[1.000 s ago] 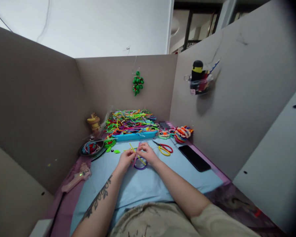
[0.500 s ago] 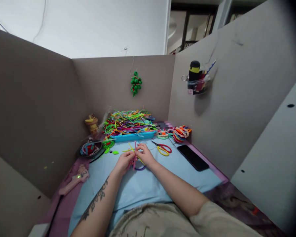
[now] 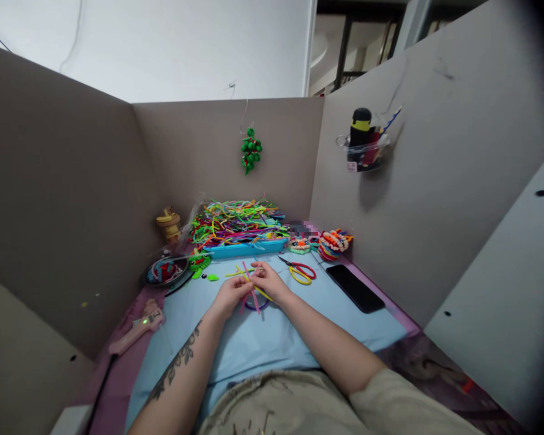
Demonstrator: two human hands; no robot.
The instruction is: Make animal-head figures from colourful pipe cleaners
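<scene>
Both hands, left hand [image 3: 229, 296] and right hand [image 3: 266, 280], pinch pink and yellow pipe cleaners [image 3: 249, 289] (purple loop [image 3: 256, 304] formed, loose ends unfinished).

walls: grey partition panels [image 3: 72, 181] on three sides of the desk | above: white wall [image 3: 185, 48] | top right: dark-framed doorway [image 3: 344, 42] | desk: blue mat [image 3: 263, 338] over purple edge | light: even, indoor
</scene>
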